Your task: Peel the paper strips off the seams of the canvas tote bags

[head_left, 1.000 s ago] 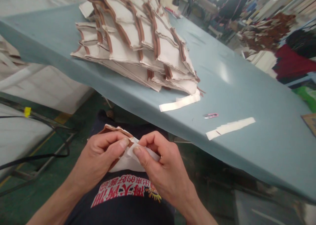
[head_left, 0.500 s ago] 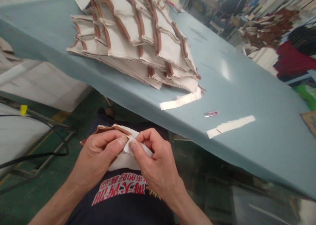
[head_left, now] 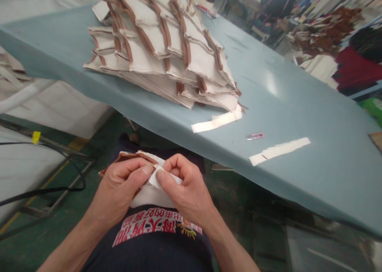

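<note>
Over my lap, my left hand [head_left: 127,180] pinches the edge of a sewn fabric piece [head_left: 149,196], off-white with brown trim. Close beside it, my right hand [head_left: 182,180] is closed with the thumb pressed on a small white strip [head_left: 155,178] that lies against the fabric's edge. The fingertips of both hands nearly meet there. What sits right between the left thumb and finger is partly hidden. On the table lie pink-handled thread snips [head_left: 255,136], apart from both hands.
A blue-green table [head_left: 286,100] slants across the view. It bears a tall pile of off-white, brown-trimmed fabric pieces [head_left: 205,63], white strips [head_left: 216,122] beside the pile and more white strips [head_left: 279,151] near its front edge. A black cable [head_left: 44,189] hangs at left.
Both hands keep their grip on the fabric and strip with hardly any movement. The view has shifted slightly, and more of the shirt's printing shows below the right hand.
</note>
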Motion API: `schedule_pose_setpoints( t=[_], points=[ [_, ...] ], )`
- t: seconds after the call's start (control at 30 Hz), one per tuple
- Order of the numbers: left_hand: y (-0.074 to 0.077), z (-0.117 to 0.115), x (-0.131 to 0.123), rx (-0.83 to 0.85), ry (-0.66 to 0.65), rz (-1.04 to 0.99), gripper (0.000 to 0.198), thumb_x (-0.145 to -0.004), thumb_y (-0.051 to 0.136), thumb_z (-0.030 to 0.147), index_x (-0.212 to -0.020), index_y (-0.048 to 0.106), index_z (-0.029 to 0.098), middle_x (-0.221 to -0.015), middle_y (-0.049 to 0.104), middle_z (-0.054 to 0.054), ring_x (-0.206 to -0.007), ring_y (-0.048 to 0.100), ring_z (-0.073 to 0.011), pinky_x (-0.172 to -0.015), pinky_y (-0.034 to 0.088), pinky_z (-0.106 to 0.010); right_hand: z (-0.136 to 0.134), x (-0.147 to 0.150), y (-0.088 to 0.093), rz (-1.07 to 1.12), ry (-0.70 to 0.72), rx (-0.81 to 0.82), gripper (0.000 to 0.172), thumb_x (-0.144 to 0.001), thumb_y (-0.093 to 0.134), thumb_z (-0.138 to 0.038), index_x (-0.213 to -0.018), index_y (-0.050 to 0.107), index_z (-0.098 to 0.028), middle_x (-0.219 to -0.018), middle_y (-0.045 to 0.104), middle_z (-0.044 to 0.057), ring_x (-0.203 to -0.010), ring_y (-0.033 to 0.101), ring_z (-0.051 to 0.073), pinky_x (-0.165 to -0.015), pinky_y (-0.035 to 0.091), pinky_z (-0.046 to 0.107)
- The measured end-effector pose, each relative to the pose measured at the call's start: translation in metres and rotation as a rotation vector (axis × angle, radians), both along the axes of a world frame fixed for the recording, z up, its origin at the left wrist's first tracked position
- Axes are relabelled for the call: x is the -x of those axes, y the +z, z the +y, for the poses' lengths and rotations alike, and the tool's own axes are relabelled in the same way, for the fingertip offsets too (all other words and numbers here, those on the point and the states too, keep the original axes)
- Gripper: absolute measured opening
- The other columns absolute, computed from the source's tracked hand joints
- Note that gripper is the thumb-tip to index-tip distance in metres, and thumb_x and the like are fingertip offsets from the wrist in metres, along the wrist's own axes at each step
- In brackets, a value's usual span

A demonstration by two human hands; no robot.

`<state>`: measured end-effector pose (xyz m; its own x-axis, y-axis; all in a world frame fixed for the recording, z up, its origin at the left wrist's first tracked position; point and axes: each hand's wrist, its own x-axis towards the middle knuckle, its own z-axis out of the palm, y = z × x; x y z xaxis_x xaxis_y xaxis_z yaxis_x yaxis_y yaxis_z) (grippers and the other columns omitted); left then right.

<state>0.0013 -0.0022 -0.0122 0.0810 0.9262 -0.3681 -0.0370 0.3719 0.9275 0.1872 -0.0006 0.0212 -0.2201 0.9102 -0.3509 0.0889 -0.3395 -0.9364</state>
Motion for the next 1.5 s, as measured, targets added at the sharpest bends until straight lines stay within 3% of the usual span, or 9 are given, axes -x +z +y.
schedule_pose_setpoints(
  t=[0.17, 0.47, 0.67, 1.0, 1.1, 1.2, 1.33, 1.5],
  points=[
    [0.006, 0.0, -0.004, 0.014, -0.005, 0.008, 0.033, -0.084, 0.085, 0.05, -0.069, 0.08, 0.02, -0.059, 0.061, 0.002, -0.051, 0.044, -0.0122, -0.044, 0.034, -0.022, 0.0, -0.001, -0.005, 0.04, -0.002, 0.015, 0.03, -0.094, 0.075, -0.048, -0.085, 0.058, -0.025, -0.063, 0.05, -0.01, -0.055, 0.035, 0.009, -0.052, 0.028, 0.024],
    [0.007, -0.001, -0.007, 0.059, 0.029, -0.005, 0.035, -0.083, 0.085, 0.05, -0.071, 0.073, 0.02, -0.062, 0.063, 0.002, -0.054, 0.045, -0.0126, -0.047, 0.035, -0.023, -0.001, 0.0, -0.006, 0.035, -0.023, -0.012, 0.03, -0.094, 0.073, -0.049, -0.085, 0.057, -0.026, -0.063, 0.05, -0.01, -0.055, 0.036, 0.01, -0.052, 0.03, 0.024],
    [0.012, 0.002, -0.012, 0.123, 0.044, -0.05, 0.038, -0.074, 0.088, 0.051, -0.066, 0.066, 0.021, -0.057, 0.058, 0.004, -0.051, 0.043, -0.0116, -0.046, 0.035, -0.023, -0.001, 0.003, -0.011, 0.065, -0.033, -0.002, 0.03, -0.092, 0.074, -0.049, -0.084, 0.056, -0.026, -0.062, 0.05, -0.01, -0.055, 0.037, 0.01, -0.052, 0.031, 0.024],
    [0.011, 0.003, -0.01, 0.153, 0.06, -0.114, 0.036, -0.075, 0.091, 0.049, -0.067, 0.071, 0.02, -0.06, 0.062, 0.003, -0.052, 0.047, -0.012, -0.047, 0.037, -0.022, 0.002, 0.005, -0.017, 0.056, -0.005, 0.02, 0.028, -0.089, 0.072, -0.048, -0.084, 0.056, -0.026, -0.065, 0.055, -0.007, -0.058, 0.043, 0.011, -0.052, 0.034, 0.022],
    [0.008, 0.003, -0.008, 0.151, 0.038, -0.143, 0.035, -0.073, 0.092, 0.051, -0.069, 0.076, 0.02, -0.066, 0.07, 0.0, -0.056, 0.054, -0.0138, -0.05, 0.043, -0.022, 0.003, 0.004, -0.017, 0.047, 0.001, 0.017, 0.028, -0.089, 0.071, -0.049, -0.084, 0.056, -0.026, -0.064, 0.054, -0.008, -0.057, 0.042, 0.011, -0.052, 0.033, 0.023],
    [0.002, 0.003, -0.005, 0.165, 0.015, -0.146, 0.032, -0.07, 0.094, 0.049, -0.072, 0.08, 0.02, -0.062, 0.069, 0.0, -0.052, 0.053, -0.0135, -0.047, 0.041, -0.021, 0.003, 0.003, -0.017, 0.033, -0.012, -0.006, 0.028, -0.09, 0.072, -0.048, -0.083, 0.055, -0.027, -0.063, 0.051, -0.01, -0.055, 0.039, 0.01, -0.052, 0.031, 0.023],
    [0.004, 0.001, -0.001, 0.012, -0.06, -0.013, 0.027, -0.074, 0.091, 0.046, -0.076, 0.081, 0.021, -0.067, 0.075, -0.001, -0.054, 0.058, -0.0152, -0.048, 0.043, -0.021, 0.001, 0.002, -0.021, 0.053, -0.029, -0.022, 0.028, -0.092, 0.074, -0.046, -0.083, 0.056, -0.026, -0.061, 0.049, -0.011, -0.054, 0.036, 0.01, -0.051, 0.029, 0.024],
    [0.024, 0.004, -0.006, -0.15, -0.127, 0.266, 0.025, -0.083, 0.075, 0.044, -0.073, 0.082, 0.023, -0.067, 0.079, -0.003, -0.057, 0.066, -0.0196, -0.052, 0.049, -0.024, -0.002, 0.003, -0.031, 0.073, -0.038, 0.01, 0.03, -0.092, 0.075, -0.05, -0.085, 0.057, -0.026, -0.063, 0.052, -0.009, -0.054, 0.039, 0.01, -0.052, 0.031, 0.024]
  ],
)
